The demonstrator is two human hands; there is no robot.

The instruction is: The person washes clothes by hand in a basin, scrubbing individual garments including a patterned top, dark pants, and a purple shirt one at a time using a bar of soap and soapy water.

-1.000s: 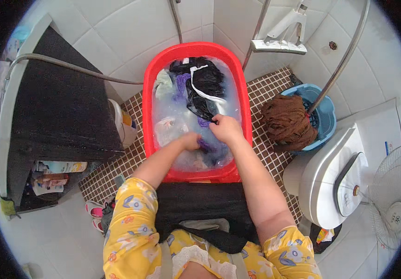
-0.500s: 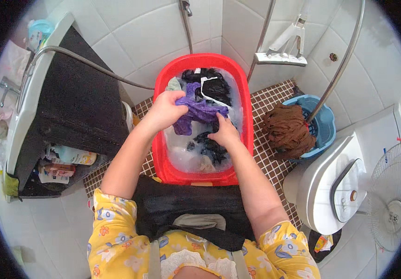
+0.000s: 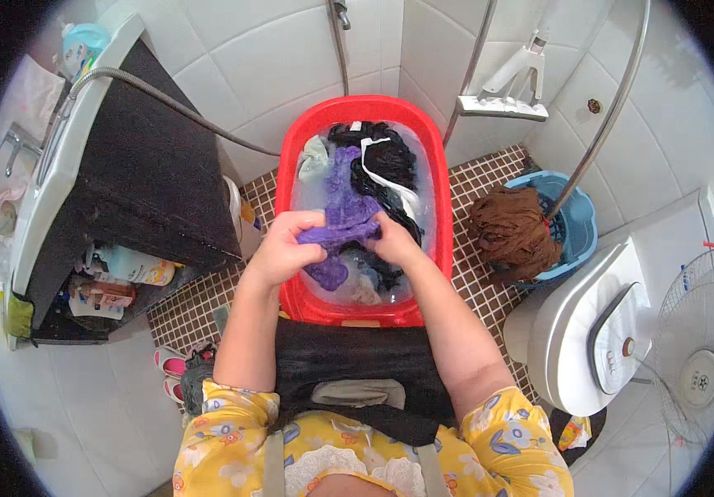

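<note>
A wet purple garment (image 3: 348,203) is stretched between my two hands over the red tub (image 3: 292,166) of soapy water. My left hand (image 3: 289,247) grips its left side, thumb and fingers closed on the cloth. At the other end my right hand (image 3: 396,242) is closed on a bunched fold. The garment's far part trails into the water, and a lower part hangs below my left hand. Beyond it lie black clothes (image 3: 394,161) with a white strip across them, and a pale green cloth (image 3: 314,157) at the far left of the tub.
On the right stands a blue bucket (image 3: 576,219) with a brown mop head (image 3: 513,234) hung over its side. A white toilet (image 3: 576,340) and a fan (image 3: 699,377) are nearer. At left is a black cabinet (image 3: 154,174) with bottles; a shower hose (image 3: 183,108) arches over it.
Both hands have drawn the purple garment toward me, spreading more of it across the water. The pale green cloth now shows more fully.
</note>
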